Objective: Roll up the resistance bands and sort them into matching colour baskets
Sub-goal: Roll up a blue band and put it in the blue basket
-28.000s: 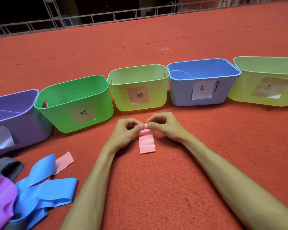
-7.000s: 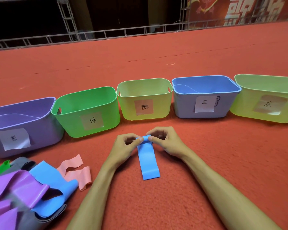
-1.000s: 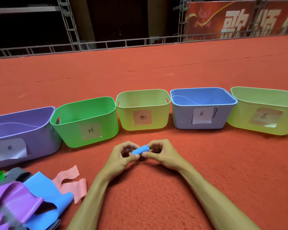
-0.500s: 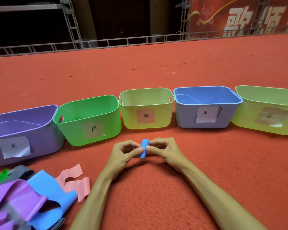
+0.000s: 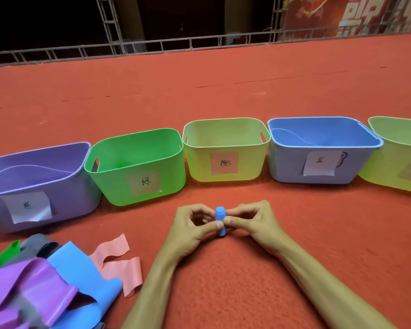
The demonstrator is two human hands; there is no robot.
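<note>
Blue band (image 5: 220,220), rolled into a short tight cylinder, stands nearly upright between the two hands, low over the red carpet (image 5: 223,286) (whether its lower end touches the carpet is unclear). The left hand (image 5: 190,230) pinches one side of it with curled thumb and fingertips, and the right hand (image 5: 256,222) pinches the other side the same way. Beyond the hands runs a row of labelled baskets: purple basket (image 5: 76,198), green basket (image 5: 171,176), yellow basket (image 5: 199,167) straight ahead of the roll, then blue basket (image 5: 290,167). Loose bands lie heaped at lower left: purple band (image 5: 29,286), pink band (image 5: 119,262), grey band (image 5: 33,245).
</note>
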